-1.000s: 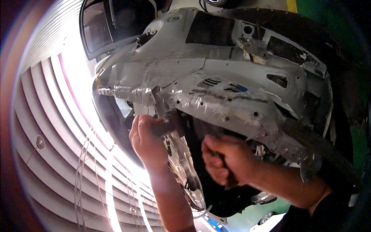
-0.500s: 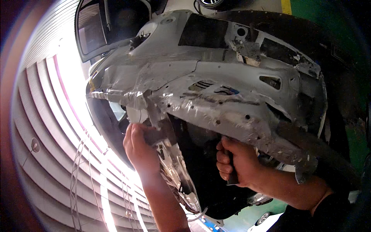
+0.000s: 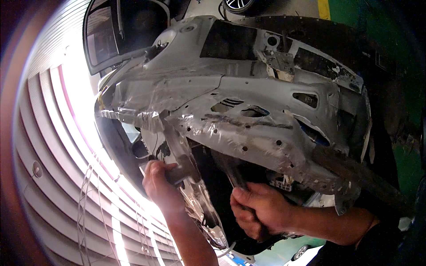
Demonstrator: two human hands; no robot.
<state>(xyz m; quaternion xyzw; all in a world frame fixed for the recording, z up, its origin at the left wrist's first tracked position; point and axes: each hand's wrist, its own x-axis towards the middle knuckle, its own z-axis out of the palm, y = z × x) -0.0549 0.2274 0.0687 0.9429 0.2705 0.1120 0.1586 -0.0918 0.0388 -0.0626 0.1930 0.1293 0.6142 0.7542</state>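
Note:
A bare grey car body panel [image 3: 195, 95] with cut openings, dents and wrinkled metal spreads across the middle. My left hand [image 3: 160, 184] is closed round a grey metal block [image 3: 179, 174] at the panel's lower left edge, beside a torn upright strip of metal. My right hand [image 3: 257, 210] is wrapped round a dark-handled tool [image 3: 235, 175], in the dark opening below the panel's edge. The tool's shaft points up and left from the fist; its far end is lost in the shadow and blur, so its kind is unclear.
Jagged torn metal [image 3: 204, 206] runs down beside my left forearm. A bent metal tab [image 3: 344, 201] hangs above my right forearm. An open car door [image 3: 104, 37] stands at the upper left. A wheel [image 3: 238, 4] lies at the top, near the yellow floor line [image 3: 324, 9].
My right hand has moved down and left, away from the panel's edge, with the tool's shaft coming into sight. My left hand has moved slightly lower. The view has shifted a little.

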